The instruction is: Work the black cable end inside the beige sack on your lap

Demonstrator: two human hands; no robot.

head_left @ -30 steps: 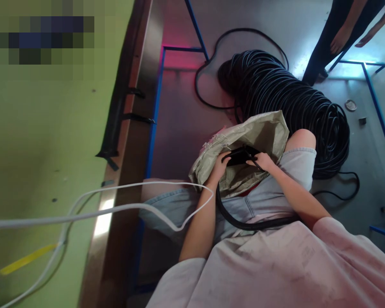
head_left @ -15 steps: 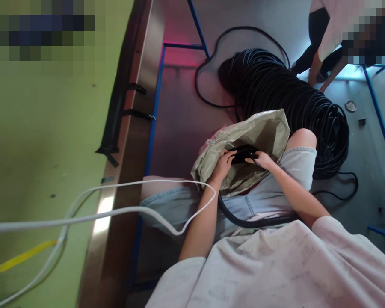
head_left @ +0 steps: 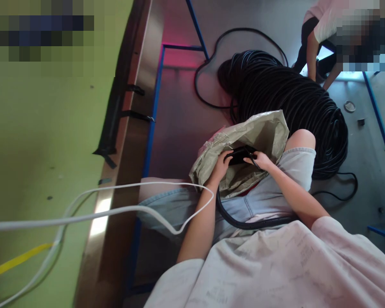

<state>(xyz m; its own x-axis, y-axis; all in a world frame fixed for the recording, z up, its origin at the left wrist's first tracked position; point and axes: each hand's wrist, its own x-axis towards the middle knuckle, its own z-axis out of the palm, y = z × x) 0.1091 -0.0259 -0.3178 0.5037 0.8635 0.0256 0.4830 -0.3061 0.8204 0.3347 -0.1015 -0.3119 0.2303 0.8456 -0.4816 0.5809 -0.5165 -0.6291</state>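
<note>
An open pale woven sack (head_left: 208,160) rests on my lap, its mouth facing up. Inside its mouth is a black object (head_left: 239,156), too dark to make out fully. My left hand (head_left: 223,161) grips the left end of it with bent fingers. On the right end, my right hand (head_left: 259,160) is closed, with a thin black strip or cord at its fingers. A thick black cable (head_left: 244,223) curves from beneath the sack across my lap.
A big coil of black cable (head_left: 285,94) lies on the floor ahead. Beyond it a person (head_left: 312,42) bends down. The green table (head_left: 67,128) is at left, with a white cable (head_left: 115,210) crossing its metal edge.
Both hands and the black object have shifted slightly inside the sack. The person beyond the coil has moved a little, and more of that person's legs shows.
</note>
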